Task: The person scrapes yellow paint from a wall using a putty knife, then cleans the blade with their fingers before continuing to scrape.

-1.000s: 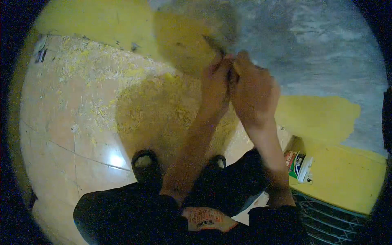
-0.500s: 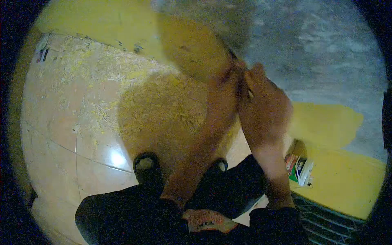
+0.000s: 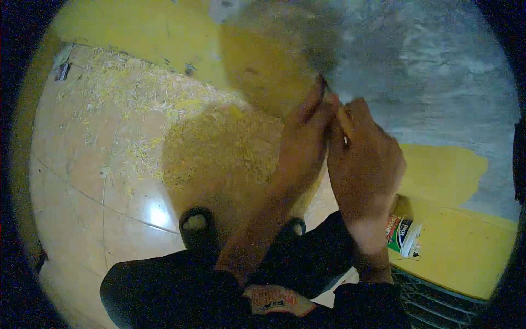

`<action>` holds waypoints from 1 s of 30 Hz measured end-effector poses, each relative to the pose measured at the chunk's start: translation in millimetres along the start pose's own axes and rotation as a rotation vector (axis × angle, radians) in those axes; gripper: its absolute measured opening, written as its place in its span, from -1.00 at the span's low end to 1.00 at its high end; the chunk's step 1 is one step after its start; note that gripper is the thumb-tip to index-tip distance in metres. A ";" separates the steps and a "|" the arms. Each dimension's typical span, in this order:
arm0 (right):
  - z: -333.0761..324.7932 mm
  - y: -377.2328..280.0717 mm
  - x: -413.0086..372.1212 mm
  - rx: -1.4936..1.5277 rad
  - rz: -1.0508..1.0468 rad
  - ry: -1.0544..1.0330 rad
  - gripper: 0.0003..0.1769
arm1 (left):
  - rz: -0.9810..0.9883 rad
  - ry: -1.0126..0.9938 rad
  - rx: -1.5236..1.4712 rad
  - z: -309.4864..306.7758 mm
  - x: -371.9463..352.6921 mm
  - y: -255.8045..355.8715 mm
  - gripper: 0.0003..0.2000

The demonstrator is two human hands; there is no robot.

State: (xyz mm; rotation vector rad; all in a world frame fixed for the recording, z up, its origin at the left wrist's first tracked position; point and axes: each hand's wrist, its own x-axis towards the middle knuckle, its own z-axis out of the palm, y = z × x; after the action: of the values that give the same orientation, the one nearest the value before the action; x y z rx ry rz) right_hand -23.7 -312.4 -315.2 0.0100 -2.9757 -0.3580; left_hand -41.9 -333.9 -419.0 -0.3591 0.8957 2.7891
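Both my hands are together against the wall, where yellow paint (image 3: 148,30) meets a bare grey patch (image 3: 438,71). My right hand (image 3: 366,159) is closed round a thin tool with a tan handle (image 3: 344,122), mostly covered by the fingers. Just to its left, my left hand (image 3: 307,118) presses its fingers near the front end of the same tool. A dark narrow tip shows by the left fingertips, at the grey surface. The tool's exact kind cannot be made out.
Yellow shavings (image 3: 145,148) litter the tiled floor (image 3: 71,219) along the wall's foot. A labelled plastic tub (image 3: 402,236) is at the right by the yellow band. Below it is a dark slatted rack (image 3: 438,301). My sandalled foot (image 3: 195,225) is on the floor.
Both hands have shifted a little right and down in the view, still together on the tool. The view itself has moved slightly.
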 end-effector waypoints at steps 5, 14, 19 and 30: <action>29.0 2.9 15.8 -0.072 -0.143 -0.032 -0.88 | -0.029 0.025 -0.257 0.2 4.8 24.6 -0.74; 11.7 7.7 12.5 -0.123 -0.043 0.044 -0.81 | -0.023 -0.042 -0.225 5.6 10.3 3.3 -0.85; -5.3 0.4 0.9 -0.103 0.101 -0.045 -0.84 | 0.118 -0.013 -0.005 12.6 -11.0 16.7 -0.85; 18.0 7.0 17.1 -0.200 -0.019 -0.029 -0.83 | 0.035 -0.053 -0.094 3.7 6.9 4.8 -0.70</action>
State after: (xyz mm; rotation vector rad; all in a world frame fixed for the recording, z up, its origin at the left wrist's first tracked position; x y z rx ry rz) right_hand -43.1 -301.8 -328.4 0.0118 -2.9553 -0.6613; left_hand -50.3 -334.8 -415.4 -0.2844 0.7680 2.8652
